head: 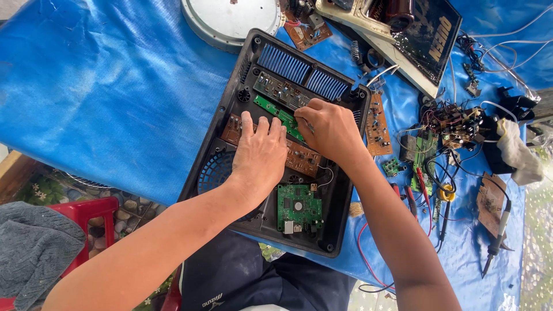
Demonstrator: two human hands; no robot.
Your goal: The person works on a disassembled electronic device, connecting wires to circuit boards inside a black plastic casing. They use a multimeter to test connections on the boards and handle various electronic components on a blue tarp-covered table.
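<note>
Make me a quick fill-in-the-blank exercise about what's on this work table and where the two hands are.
1. The left hand lies flat on a ____ circuit board inside the black plastic housing.
2. The right hand works at a long narrow ____ circuit board in the middle of the housing.
3. The table is covered with a ____ plastic sheet.
4. A square green circuit board sits at the end of the housing ____ to the person.

Missing words: brown; green; blue; nearest
</note>
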